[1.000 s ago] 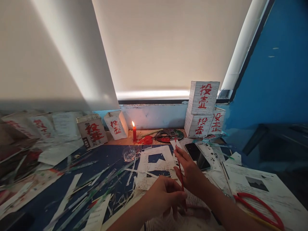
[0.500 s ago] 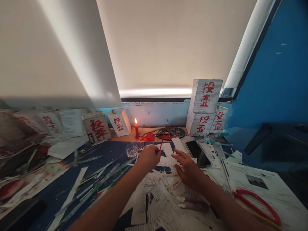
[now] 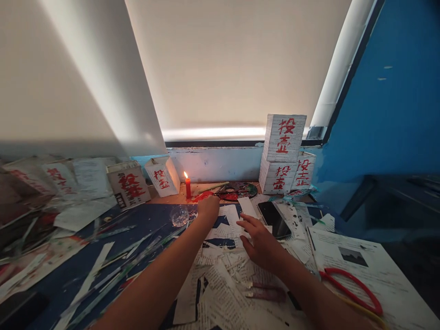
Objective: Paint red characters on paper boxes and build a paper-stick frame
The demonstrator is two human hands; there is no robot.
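My left hand [image 3: 209,208] is stretched forward, closed, beside a crumpled red piece [image 3: 201,197] on the ledge; its fingertips and whatever they hold are hidden behind the hand. Just left of that stands a lit red candle [image 3: 188,188], upright and burning. Near my left wrist is a small clear dish [image 3: 179,215]. My right hand [image 3: 256,236] is open with fingers spread, low over the white paper cut-outs [image 3: 228,231]. A black phone [image 3: 274,220] lies just beyond it.
Boxes with red characters stand at the back left, one of them [image 3: 162,176] near the candle; others, including a tall box [image 3: 285,137], are stacked at the right. Red-handled scissors [image 3: 354,288] lie at front right. Paper strips [image 3: 220,284] and plastic strips [image 3: 127,266] cover the table.
My left hand has moved forward toward the red piece by the candle. The thin red stick it held upright no longer shows. My right hand stays spread over the paper. The view has shifted slightly right.
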